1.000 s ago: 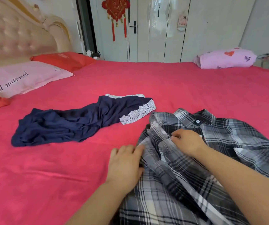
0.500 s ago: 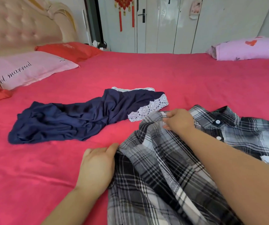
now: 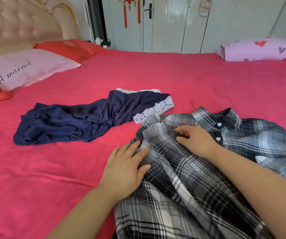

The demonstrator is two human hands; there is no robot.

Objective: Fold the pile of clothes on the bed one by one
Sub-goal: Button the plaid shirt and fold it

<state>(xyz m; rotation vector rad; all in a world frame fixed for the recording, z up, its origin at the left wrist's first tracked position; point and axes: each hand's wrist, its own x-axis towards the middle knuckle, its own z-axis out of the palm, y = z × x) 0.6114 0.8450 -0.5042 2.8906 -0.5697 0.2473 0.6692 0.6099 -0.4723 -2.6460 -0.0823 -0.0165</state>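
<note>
A grey, black and white plaid shirt [image 3: 187,190] lies spread on the red bed [image 3: 199,80] at the lower right, collar and buttons towards the far side. My left hand [image 3: 126,166] lies flat with straight fingers on the shirt's left edge. My right hand [image 3: 195,140] rests on the shirt near the collar, fingers extended and pressing the cloth. A crumpled navy garment with white lace trim [image 3: 87,118] lies to the left of the shirt, apart from both hands.
A pink pillow [image 3: 23,68] and red pillows [image 3: 69,48] lie at the left by the padded headboard [image 3: 18,25]. A pink heart-print pillow [image 3: 256,49] sits at the far right. White wardrobe doors [image 3: 173,23] stand beyond the bed.
My left hand has slid up the shirt's left edge and flattened. My right hand let go of the shoulder fold and moved back onto the chest area, fingers spread.
</note>
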